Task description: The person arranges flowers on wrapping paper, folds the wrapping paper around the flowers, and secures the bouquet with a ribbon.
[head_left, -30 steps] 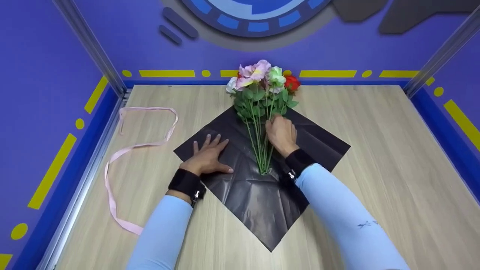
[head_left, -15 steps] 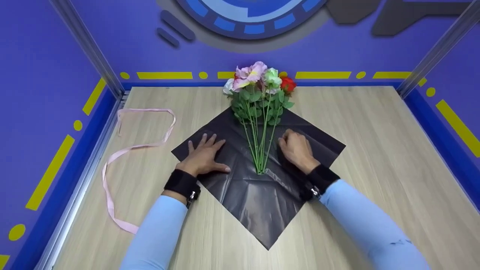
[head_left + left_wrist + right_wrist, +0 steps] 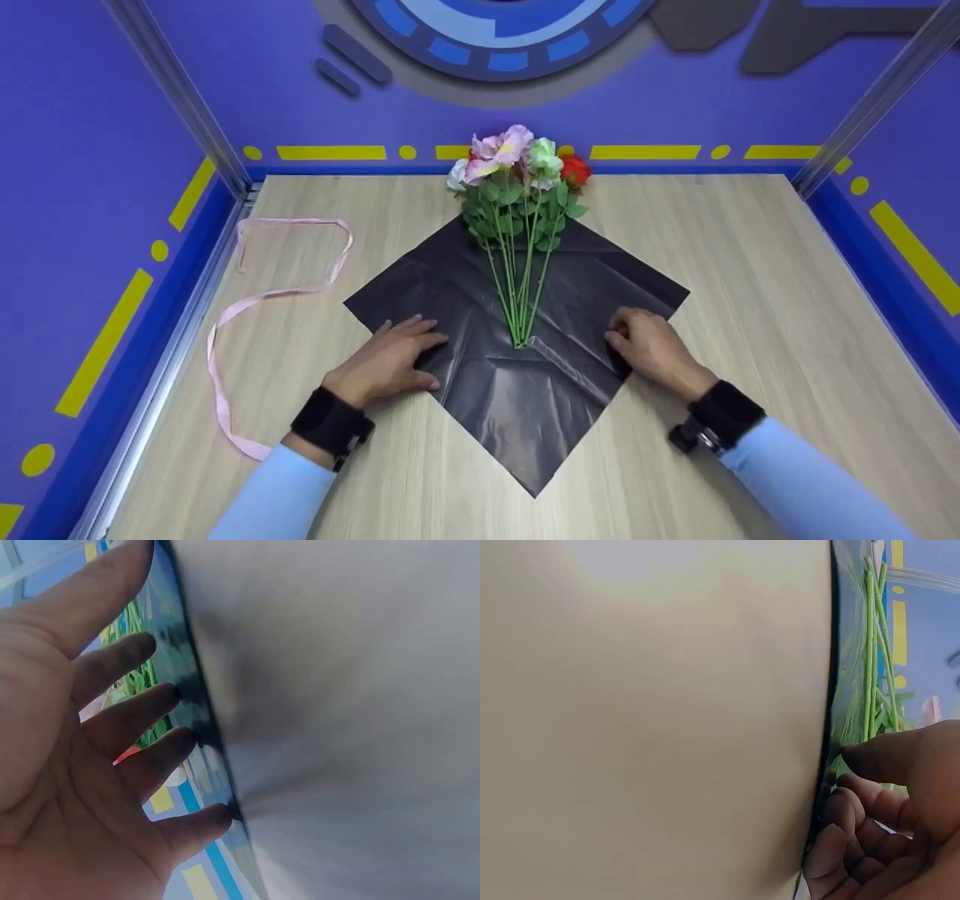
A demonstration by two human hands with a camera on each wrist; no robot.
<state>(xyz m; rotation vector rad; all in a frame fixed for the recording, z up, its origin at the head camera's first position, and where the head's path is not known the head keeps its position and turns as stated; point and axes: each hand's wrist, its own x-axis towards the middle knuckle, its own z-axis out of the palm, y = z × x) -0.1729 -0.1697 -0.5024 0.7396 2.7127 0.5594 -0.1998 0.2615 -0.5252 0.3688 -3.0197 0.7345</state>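
Note:
A bunch of artificial flowers (image 3: 510,154) in pink, white, pale green and red lies with its green stems (image 3: 517,292) on a black wrapping sheet (image 3: 517,405). The sheet is set like a diamond. My left hand (image 3: 390,360) rests its spread fingers on the sheet's lower left edge; in the left wrist view those fingers (image 3: 150,705) touch the dark sheet. At the lower right edge is my right hand (image 3: 652,349), its fingers loosely bent. The right wrist view shows the thumb (image 3: 885,754) and bent fingers at the sheet, with nothing plainly pinched between them.
A pink ribbon (image 3: 225,405) curves over the left of the wooden table (image 3: 750,270), its near end close to the left sleeve (image 3: 274,491). Blue panels (image 3: 637,112) with yellow marks wall the table at the back and both sides.
My right hand has left the stems and moved right and down to the sheet's edge. My left hand has slid down and slightly left. The flowers stay on the sheet.

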